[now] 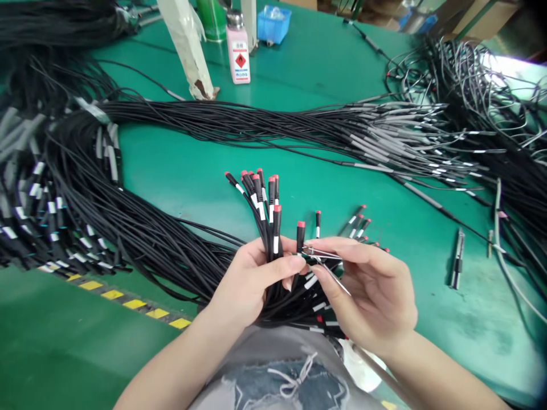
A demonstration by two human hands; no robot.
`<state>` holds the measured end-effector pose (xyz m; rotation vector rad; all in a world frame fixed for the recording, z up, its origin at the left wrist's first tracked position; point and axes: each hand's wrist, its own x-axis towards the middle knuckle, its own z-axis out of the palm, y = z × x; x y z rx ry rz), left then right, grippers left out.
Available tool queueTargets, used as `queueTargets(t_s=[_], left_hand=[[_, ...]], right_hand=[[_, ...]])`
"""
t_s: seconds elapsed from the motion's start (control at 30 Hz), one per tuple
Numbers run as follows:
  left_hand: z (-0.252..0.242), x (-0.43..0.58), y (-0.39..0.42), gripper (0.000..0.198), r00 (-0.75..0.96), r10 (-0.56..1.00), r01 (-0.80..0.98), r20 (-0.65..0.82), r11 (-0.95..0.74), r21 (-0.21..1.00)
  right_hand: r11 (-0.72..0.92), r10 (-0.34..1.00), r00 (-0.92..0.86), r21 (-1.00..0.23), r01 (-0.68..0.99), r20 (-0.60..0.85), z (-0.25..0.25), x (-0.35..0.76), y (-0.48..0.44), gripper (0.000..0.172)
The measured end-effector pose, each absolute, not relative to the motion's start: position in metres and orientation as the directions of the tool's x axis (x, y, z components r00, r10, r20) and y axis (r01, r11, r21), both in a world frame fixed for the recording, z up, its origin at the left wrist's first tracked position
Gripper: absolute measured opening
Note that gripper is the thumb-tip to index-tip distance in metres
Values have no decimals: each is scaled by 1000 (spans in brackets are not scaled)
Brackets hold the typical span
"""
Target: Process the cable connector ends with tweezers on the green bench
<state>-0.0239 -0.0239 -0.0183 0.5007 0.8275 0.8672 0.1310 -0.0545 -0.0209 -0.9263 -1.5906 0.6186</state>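
Note:
My left hand (252, 273) is closed round several black cables with red-capped connectors (277, 228) and white labels, standing roughly upright. Its thumb and fingertips pinch one separate cable whose connector (301, 233) points up. In my right hand (371, 285), thumb and fingers grip a thin two-armed metal tool (331, 272), like tweezers; its joined end is at the base of that connector. Exactly what it touches there is too small to tell. More red-capped connectors (362, 228) lie on the table behind and beneath my right hand.
A thick cable bundle (239, 122) crosses the green table (166, 176), with heaps (77, 188) at left and tangled wires (461, 85) at right. A utility knife (457, 259) lies at right. A pink-and-white bottle (238, 54), a post (188, 51) and a blue bin (274, 25) stand behind.

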Motion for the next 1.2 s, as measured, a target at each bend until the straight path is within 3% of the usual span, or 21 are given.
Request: queueTargets(t_s=[0.4, 0.7, 1.2], left_hand=[[-22, -24, -27, 21, 334, 831, -437, -444, 554, 708], [-19, -27, -27, 13, 368, 832, -429, -415, 548, 718], [-19, -27, -25, 9, 437, 817, -452, -377, 562, 693]], right_hand=[[557, 806, -95, -695, 455, 584, -18, 132, -52, 32], [455, 883, 47, -876, 158, 467, -22, 128, -56, 48], [505, 860, -48, -833, 227, 508, -25, 131, -52, 44]])
